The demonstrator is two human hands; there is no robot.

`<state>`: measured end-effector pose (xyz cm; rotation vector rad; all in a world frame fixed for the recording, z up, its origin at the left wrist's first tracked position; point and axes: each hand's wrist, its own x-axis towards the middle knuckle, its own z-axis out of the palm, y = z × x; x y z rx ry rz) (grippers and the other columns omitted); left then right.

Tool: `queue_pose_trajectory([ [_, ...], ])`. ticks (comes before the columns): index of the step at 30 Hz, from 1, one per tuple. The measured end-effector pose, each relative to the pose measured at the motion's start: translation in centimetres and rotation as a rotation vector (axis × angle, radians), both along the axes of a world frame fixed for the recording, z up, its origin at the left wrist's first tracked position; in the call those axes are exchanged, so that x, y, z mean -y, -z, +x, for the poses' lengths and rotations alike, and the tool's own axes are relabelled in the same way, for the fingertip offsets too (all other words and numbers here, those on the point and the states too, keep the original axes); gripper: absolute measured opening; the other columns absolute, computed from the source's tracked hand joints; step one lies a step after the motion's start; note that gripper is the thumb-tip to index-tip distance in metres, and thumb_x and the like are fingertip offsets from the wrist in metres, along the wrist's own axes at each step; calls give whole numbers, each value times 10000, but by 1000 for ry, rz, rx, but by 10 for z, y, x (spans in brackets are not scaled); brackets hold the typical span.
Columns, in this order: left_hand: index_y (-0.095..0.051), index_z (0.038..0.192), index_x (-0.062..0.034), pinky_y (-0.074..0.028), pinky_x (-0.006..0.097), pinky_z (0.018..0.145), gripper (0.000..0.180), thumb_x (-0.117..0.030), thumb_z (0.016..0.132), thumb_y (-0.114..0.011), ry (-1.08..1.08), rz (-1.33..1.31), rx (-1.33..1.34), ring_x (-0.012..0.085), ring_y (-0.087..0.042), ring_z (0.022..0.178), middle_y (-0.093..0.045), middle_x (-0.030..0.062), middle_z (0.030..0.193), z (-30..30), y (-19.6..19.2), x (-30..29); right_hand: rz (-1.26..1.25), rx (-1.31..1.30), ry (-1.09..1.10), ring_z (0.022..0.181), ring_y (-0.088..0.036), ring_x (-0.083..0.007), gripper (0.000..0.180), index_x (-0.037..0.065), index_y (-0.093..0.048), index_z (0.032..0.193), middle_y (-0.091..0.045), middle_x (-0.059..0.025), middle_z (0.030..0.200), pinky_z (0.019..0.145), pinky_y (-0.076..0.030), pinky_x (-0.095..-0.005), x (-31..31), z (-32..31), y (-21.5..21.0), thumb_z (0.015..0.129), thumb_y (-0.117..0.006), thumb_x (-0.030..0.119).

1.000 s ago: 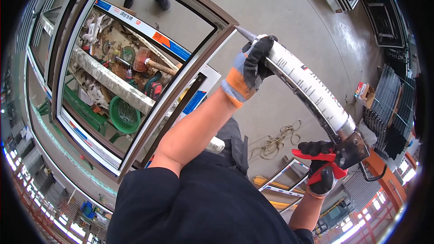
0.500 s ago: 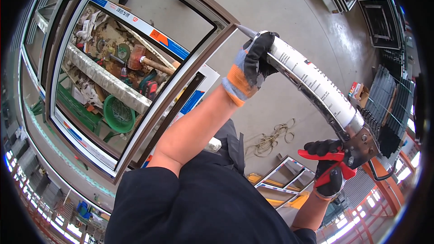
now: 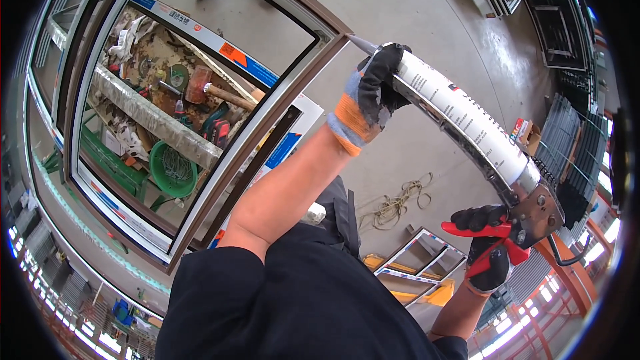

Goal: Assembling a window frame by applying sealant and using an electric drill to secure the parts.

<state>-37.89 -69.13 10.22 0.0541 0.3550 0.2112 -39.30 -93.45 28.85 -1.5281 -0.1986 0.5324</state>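
Left hand (image 3: 373,97): you wrap it around the front of the caulking gun (image 3: 467,127), steadying the nozzle at the brown window frame (image 3: 267,120) corner.
Right hand (image 3: 490,247): you close it on the red trigger (image 3: 483,230), ready to feed sealant.

Two gloved hands showed: the left hand (image 3: 375,97) at upper centre, the right hand (image 3: 490,247) at lower right. Between them ran one caulking gun (image 3: 467,127) carrying one white cartridge (image 3: 460,115), with one red trigger handle (image 3: 490,243). One brown window frame (image 3: 267,127) filled the left of the frame. Behind its glass lay one green basket (image 3: 172,170) and one mallet (image 3: 213,90). One coil of rope (image 3: 397,203) lay on the floor at centre, and one small box (image 3: 522,132) at right.
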Motion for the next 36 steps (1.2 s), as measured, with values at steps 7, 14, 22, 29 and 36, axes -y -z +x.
queue_pose_trajectory([
  [7,-601,1122,-50,-529,401,889,344,-332,926,-597,-17,6,38,229,-621,1015,-638,83,1061,1,5,0,3,-4,-7,856,-571,-351,612,51,-357,1297,-515,-172,957,724,-487,-557,2,1,-1,771,-638,185],
  [14,-595,1126,-42,-540,426,875,355,-337,930,-584,-21,-10,15,248,-631,998,-643,104,1048,3,7,1,-147,21,22,809,-552,-333,455,32,-461,1023,-509,-138,871,744,-441,-510,0,-1,-2,773,-644,364],
  [22,-592,1124,-39,-539,433,879,353,-335,933,-573,-1,-14,28,260,-628,1016,-644,111,1046,2,7,0,-79,19,15,838,-568,-341,492,32,-424,1159,-527,-158,928,746,-472,-526,1,-2,-3,772,-634,253],
  [29,-593,1128,-43,-539,439,889,352,-335,930,-579,-33,-13,50,261,-625,1025,-640,111,1058,-2,10,2,-197,50,16,801,-563,-330,469,12,-463,1028,-518,-149,869,740,-459,-510,1,-3,-4,772,-638,364],
  [36,-590,1135,-45,-537,440,895,360,-338,926,-583,-14,-24,23,264,-625,1025,-636,115,1069,-8,6,1,-210,73,38,784,-575,-336,450,13,-473,1000,-521,-150,848,726,-477,-523,-6,-8,-6,772,-639,363],
])
